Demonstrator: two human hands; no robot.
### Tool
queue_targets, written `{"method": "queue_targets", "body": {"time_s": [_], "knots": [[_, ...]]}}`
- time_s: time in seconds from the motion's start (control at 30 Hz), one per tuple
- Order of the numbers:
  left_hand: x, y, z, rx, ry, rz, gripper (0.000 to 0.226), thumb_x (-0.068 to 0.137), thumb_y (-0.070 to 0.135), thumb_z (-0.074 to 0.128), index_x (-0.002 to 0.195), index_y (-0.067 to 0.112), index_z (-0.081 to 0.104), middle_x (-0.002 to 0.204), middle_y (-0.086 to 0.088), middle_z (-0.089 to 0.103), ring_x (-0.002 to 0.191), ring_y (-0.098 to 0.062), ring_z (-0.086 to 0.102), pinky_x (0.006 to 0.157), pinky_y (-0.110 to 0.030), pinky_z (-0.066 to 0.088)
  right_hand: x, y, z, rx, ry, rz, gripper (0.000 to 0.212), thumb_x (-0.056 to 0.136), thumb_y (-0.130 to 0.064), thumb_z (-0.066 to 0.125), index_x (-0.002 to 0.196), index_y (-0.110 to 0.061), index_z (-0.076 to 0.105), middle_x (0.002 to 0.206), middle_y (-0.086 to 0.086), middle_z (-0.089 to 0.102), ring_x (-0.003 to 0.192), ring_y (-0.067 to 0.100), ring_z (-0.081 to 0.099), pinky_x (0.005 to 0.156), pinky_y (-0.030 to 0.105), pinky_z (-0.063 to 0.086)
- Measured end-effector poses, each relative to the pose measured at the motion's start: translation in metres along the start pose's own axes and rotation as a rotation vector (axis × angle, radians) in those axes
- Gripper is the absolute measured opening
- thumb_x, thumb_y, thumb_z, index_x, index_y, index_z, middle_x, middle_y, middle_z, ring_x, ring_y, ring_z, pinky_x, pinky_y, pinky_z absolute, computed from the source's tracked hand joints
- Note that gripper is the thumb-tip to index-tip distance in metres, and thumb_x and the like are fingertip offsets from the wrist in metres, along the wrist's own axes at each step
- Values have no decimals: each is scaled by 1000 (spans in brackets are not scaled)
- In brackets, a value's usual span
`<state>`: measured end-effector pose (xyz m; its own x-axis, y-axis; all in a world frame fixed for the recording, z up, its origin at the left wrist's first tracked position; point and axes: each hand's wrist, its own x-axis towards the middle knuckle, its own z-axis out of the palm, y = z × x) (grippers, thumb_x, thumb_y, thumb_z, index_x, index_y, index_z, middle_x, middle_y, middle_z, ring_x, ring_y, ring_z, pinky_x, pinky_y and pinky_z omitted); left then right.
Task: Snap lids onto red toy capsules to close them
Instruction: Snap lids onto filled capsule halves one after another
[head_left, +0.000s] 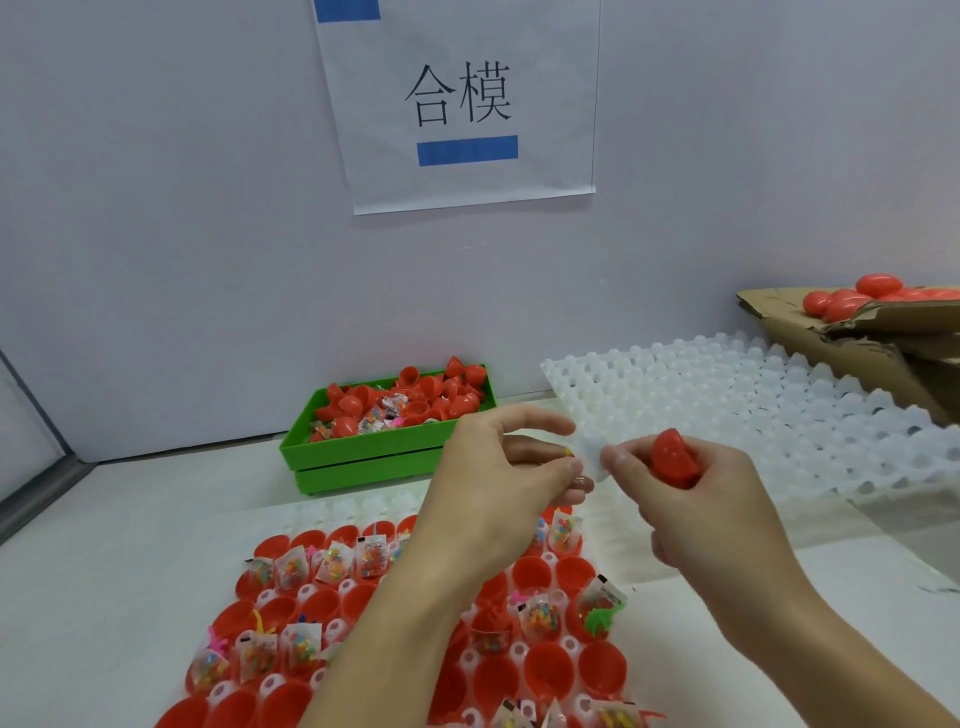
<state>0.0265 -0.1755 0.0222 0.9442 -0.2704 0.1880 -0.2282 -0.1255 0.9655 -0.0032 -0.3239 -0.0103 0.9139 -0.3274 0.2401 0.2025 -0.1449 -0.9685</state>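
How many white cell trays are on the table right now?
2. One white tray lies near the person, loaded with red capsule halves and partly covered by the arms. The other white tray sits far right beside the cardboard box. More could be stacked unseen.

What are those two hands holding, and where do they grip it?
The right hand curls round a red capsule half, fingers round its sides. The left hand pinches a small clear packet by its edge.

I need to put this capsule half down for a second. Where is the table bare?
Bare table lies left of the filled tray, in front of the green bin. The filled tray and the white empty tray are crowded; the cardboard box blocks the far right.
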Motion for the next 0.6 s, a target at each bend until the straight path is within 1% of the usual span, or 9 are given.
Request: {"method": "queue_targets", "body": {"time_s": [0.07,0.13,0.23,0.3,0.37,0.43,0.5,0.53,0.6], "knots": [[0,1,-1,16,-1,0,23,89,-2,68,104,16,70,83,-5,77,73,-15,75,66,-18,58,2,-2,-6,-157,-3,-79,16,84,-29,74,68,-29,72,55,-2,62,48,12,50,51,28,42],[-1,1,-2,45,-18,-10,25,90,-2,67,104,18,71,87,-5,77,74,-14,75,69,-17,58,4,-2,-9,-242,-12,-111,18,82,-31,76,65,-27,73,63,-4,68,60,13,60,56,27,46],[-2,1,-2,100,-61,-28,29,91,-1,63,105,22,71,92,-1,77,77,-10,75,73,-15,57,5,-2,-11,-346,-32,-154,21,81,-34,77,63,-26,72,62,-9,67,62,10,60,52,20,44],[-2,2,-2,120,-75,-29,25,90,6,66,106,24,71,90,3,77,77,-8,75,74,-16,57,5,-1,-11,-379,-17,-199,21,80,-34,77,62,-27,71,61,-12,67,62,9,60,50,17,44],[-2,3,-2,136,-81,-19,19,85,18,75,103,23,70,86,5,77,76,-8,75,75,-20,59,4,0,-10,-393,-4,-241,20,77,-36,78,61,-29,69,61,-16,67,64,5,62,59,13,47],[-2,2,-1,129,-54,-14,14,85,17,76,98,19,71,82,1,77,73,-10,75,73,-21,60,4,1,-7,-411,0,-267,20,76,-39,78,62,-30,67,65,-21,67,69,2,62,62,11,47],[-2,1,-1,138,-5,-21,10,89,9,71,94,18,72,81,-3,77,70,-13,75,72,-25,61,3,1,-6,-406,-1,-269,17,76,-41,77,68,-32,66,70,-22,67,74,-3,61,62,8,46],[-2,-1,-2,145,24,-27,11,90,7,70,93,18,72,81,-4,77,69,-14,75,74,-29,62,4,3,-7,-407,-7,-253,14,77,-43,75,74,-33,66,72,-19,67,76,-4,61,60,8,46],[0,-2,-4,136,82,-34,15,90,5,70,93,19,72,78,-3,76,68,-15,75,74,-31,62,7,6,-13,-457,-71,-179,9,85,-42,66,88,-35,61,78,-12,64,71,5,60,55,13,44]]}}
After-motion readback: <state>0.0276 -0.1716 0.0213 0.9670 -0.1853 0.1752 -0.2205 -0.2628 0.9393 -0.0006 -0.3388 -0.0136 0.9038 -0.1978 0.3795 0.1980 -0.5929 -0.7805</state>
